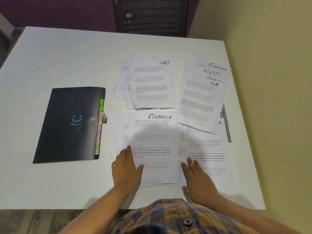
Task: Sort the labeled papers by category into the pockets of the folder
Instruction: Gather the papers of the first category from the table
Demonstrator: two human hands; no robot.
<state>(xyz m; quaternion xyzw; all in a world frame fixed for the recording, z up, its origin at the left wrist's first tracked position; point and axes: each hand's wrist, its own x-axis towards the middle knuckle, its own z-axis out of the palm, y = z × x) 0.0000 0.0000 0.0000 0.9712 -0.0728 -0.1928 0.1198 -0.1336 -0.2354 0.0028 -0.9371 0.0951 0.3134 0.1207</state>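
Note:
A closed black folder with coloured tabs reading HR, ADMIN, FINANCE and SPORTS lies on the left of the white table. To its right lie stacks of printed papers. The near stack has a FINANCE sheet on top, and my left hand rests flat on its lower left part. My right hand lies flat on the papers beside it. Further back sit a stack topped HRS and a fanned pile showing FINANCE, ADMIN, SPORTS and HR.
A dark mesh chair stands behind the table's far edge. A yellowish wall runs along the table's right side. A grey strip peeks out under the right pile. Bare table surface lies behind and in front of the folder.

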